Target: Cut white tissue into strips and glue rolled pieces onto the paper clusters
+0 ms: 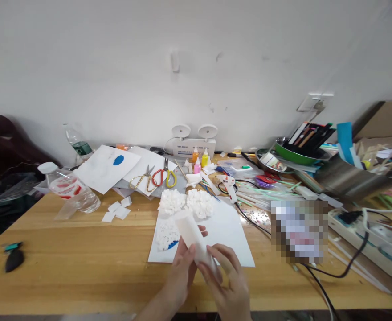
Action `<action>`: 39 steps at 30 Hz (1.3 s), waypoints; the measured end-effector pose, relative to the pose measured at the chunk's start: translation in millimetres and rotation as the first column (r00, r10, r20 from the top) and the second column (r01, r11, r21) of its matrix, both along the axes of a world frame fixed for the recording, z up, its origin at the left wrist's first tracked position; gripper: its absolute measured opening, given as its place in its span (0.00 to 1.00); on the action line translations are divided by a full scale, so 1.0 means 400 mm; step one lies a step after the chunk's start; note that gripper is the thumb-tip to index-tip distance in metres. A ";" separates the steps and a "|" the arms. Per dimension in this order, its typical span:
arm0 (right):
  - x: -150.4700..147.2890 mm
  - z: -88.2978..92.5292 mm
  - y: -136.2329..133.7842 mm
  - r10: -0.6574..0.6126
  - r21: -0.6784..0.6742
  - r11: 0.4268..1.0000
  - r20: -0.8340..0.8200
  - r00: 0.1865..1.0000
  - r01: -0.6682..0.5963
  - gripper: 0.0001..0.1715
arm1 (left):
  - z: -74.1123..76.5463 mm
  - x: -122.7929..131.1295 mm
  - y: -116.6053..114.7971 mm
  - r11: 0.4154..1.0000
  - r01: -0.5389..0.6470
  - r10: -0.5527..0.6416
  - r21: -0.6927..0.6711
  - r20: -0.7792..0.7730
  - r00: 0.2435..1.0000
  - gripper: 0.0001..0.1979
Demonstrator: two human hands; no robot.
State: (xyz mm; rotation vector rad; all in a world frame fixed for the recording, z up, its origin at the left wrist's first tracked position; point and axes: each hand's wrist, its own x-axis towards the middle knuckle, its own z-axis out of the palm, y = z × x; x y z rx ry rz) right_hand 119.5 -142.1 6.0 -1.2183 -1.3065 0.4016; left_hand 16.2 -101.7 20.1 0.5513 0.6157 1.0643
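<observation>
Above the front part of the table I hold a long, flattened white paper roll [197, 238], tilted with its far end to the left. My left hand [185, 263] grips its left side, thumb on top and fingertips showing past the right edge. Around the near end close the fingers of my right hand [227, 276]. Behind and below the roll lies a white sheet [236, 240]. Two fluffy white paper clusters [172, 201] sit at its back edge. A third white cluster [165, 236], with a blue patch beside it, is partly hidden by the roll.
Scissors [145, 178], small paint bottles [197, 166] and a glue gun [230, 187] lie behind the sheet. Small white paper squares [117, 210] and a water bottle [74, 191] are at left. A power strip [369, 245] and black cables [345, 272] occupy the right.
</observation>
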 end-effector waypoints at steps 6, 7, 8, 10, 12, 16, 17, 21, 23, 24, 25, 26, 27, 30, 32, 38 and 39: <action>-0.009 0.018 -0.003 0.114 -0.308 0.912 -0.443 0.889 -0.270 0.23 | 0.001 -0.005 -0.005 0.996 0.086 -0.088 0.019 0.070 0.994 0.16; -0.007 0.020 -0.002 0.148 -0.335 0.877 -0.491 0.858 -0.343 0.23 | 0.001 -0.004 -0.006 0.996 0.083 -0.084 0.011 0.069 0.994 0.18; -0.006 0.023 -0.003 0.174 -0.354 0.847 -0.519 0.837 -0.396 0.23 | 0.000 -0.002 -0.008 0.998 0.070 -0.070 0.012 0.055 0.996 0.19; -0.004 0.029 -0.004 0.169 -0.393 0.823 -0.519 0.838 -0.410 0.25 | -0.002 0.001 -0.011 0.999 0.045 -0.046 0.030 0.011 0.999 0.21; -0.004 0.036 -0.006 0.122 -0.431 0.827 -0.487 0.865 -0.360 0.29 | -0.002 0.005 -0.014 0.998 0.056 -0.055 0.029 -0.021 0.998 0.22; 0.002 0.051 -0.008 -0.012 -0.428 0.853 -0.588 0.808 -0.299 0.35 | 0.011 0.013 -0.012 0.995 0.064 -0.066 -0.079 -0.022 0.998 0.23; 0.006 0.056 -0.009 -0.042 -0.419 0.858 -0.631 0.775 -0.295 0.33 | 0.015 0.014 -0.010 0.994 0.024 -0.028 -0.102 -0.035 0.999 0.23; 0.022 0.079 -0.014 -0.197 -0.478 0.825 -0.743 0.639 -0.302 0.18 | 0.031 0.005 -0.005 0.984 -0.048 0.040 -0.174 -0.048 0.998 0.24; 0.027 0.088 -0.019 -0.265 -0.466 0.834 -0.809 0.525 -0.296 0.18 | 0.036 -0.007 -0.005 0.968 0.087 -0.082 -0.234 0.030 0.996 0.23; 0.029 0.090 -0.022 -0.269 -0.436 0.850 -0.841 0.470 -0.294 0.19 | 0.036 -0.013 -0.006 0.948 0.175 -0.157 -0.267 0.089 0.984 0.24; 0.030 0.091 -0.023 -0.255 -0.401 0.866 -0.868 0.426 -0.298 0.21 | 0.035 -0.019 -0.006 0.923 0.250 -0.215 -0.293 0.148 0.965 0.24; 0.032 0.091 -0.024 -0.239 -0.371 0.879 -0.886 0.397 -0.300 0.21 | 0.033 -0.024 -0.007 0.905 0.295 -0.242 -0.306 0.200 0.949 0.25; 0.034 0.091 -0.023 -0.229 -0.354 0.884 -0.897 0.378 -0.304 0.20 | 0.031 -0.028 -0.008 0.897 0.314 -0.247 -0.311 0.236 0.940 0.25; 0.042 0.091 -0.011 -0.220 -0.333 0.883 -0.915 0.337 -0.329 0.20 | 0.024 -0.032 -0.009 0.909 0.261 -0.196 -0.326 0.217 0.956 0.24; 0.048 0.097 0.003 -0.188 -0.303 0.881 -0.929 0.319 -0.363 0.21 | 0.023 -0.030 -0.012 0.929 0.188 -0.157 -0.319 0.120 0.980 0.22; 0.050 0.123 0.033 0.001 -0.122 0.903 -0.958 0.286 -0.412 0.15 | 0.014 -0.019 -0.040 0.981 -0.021 -0.008 -0.192 -0.150 0.989 0.22; 0.049 0.126 0.033 0.019 -0.090 0.913 -0.964 0.264 -0.397 0.16 | 0.011 -0.017 -0.046 0.985 -0.024 -0.003 -0.174 -0.155 0.988 0.22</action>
